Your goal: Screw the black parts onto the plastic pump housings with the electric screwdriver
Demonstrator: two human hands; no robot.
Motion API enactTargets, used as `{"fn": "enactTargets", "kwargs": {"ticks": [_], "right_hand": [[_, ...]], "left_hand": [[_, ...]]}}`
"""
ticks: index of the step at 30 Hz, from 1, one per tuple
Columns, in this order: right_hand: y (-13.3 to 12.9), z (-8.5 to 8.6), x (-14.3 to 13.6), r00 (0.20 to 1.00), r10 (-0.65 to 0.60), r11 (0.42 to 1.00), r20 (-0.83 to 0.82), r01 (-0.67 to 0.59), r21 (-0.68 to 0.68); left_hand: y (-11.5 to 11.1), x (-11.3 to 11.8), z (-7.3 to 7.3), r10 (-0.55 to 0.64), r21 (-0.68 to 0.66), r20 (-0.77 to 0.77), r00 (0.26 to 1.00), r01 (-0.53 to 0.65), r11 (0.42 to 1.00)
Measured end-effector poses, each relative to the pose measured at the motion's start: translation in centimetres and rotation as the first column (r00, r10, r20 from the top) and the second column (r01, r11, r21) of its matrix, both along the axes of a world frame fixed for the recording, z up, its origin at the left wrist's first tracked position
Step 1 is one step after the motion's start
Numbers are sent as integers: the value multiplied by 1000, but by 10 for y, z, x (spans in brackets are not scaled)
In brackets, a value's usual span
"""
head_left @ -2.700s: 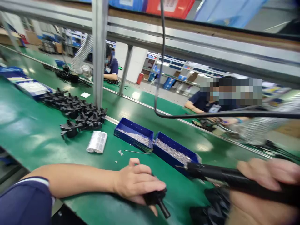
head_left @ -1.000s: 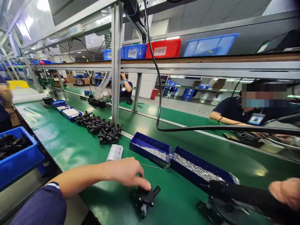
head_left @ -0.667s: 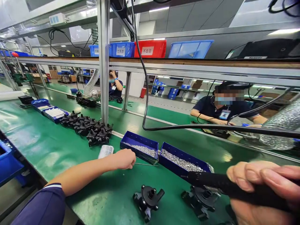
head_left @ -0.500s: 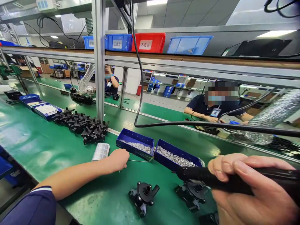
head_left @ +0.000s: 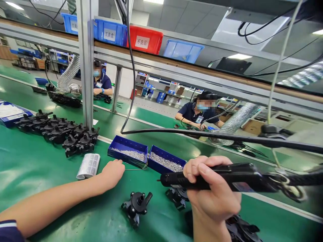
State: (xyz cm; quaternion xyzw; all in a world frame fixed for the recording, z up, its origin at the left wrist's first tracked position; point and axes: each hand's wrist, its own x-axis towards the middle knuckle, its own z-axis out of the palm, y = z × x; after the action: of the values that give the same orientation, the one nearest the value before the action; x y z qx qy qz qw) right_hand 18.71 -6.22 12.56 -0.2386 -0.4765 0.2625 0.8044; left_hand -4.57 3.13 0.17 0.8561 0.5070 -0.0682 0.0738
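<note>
My right hand [head_left: 214, 188] is wrapped round a black electric screwdriver [head_left: 234, 176], held nearly level above the bench with its bit pointing left. My left hand [head_left: 113, 173] rests on the green mat, fingers curled in; what they hold, if anything, is hidden. A thin metal rod [head_left: 136, 169] extends from beside that hand toward two blue trays, one holding small screws [head_left: 131, 154], the other longer screws [head_left: 166, 162]. In front stands a black pump housing [head_left: 137, 205] with a spout. Another pump housing [head_left: 178, 198] sits partly behind the screwdriver.
A roll of labels [head_left: 88, 165] lies left of my left hand. Several black pump housings [head_left: 57, 132] stand in rows beside a metal post [head_left: 85, 67]. A black cable [head_left: 202, 134] crosses above the bench. Two co-workers sit opposite; one person [head_left: 198, 112] is at right.
The view has swung right, so things appear farther left. My right hand and the screwdriver have drawn back from the camera, showing its whole body. My left hand stays by the rod.
</note>
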Motion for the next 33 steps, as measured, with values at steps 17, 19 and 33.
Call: {"fn": "enactTargets", "kwargs": {"ticks": [17, 19, 33], "right_hand": [[3, -41, -45, 927, 360, 916, 104, -329, -231], [4, -43, -46, 923, 370, 909, 104, -337, -245], [3, -45, -52, 898, 407, 892, 164, -353, -282]], "left_hand": [[-11, 16, -30, 300, -833, 379, 875, 182, 522], [-10, 15, -30, 323, -853, 383, 865, 197, 484], [-5, 8, -19, 485, -895, 409, 773, 238, 377]]}}
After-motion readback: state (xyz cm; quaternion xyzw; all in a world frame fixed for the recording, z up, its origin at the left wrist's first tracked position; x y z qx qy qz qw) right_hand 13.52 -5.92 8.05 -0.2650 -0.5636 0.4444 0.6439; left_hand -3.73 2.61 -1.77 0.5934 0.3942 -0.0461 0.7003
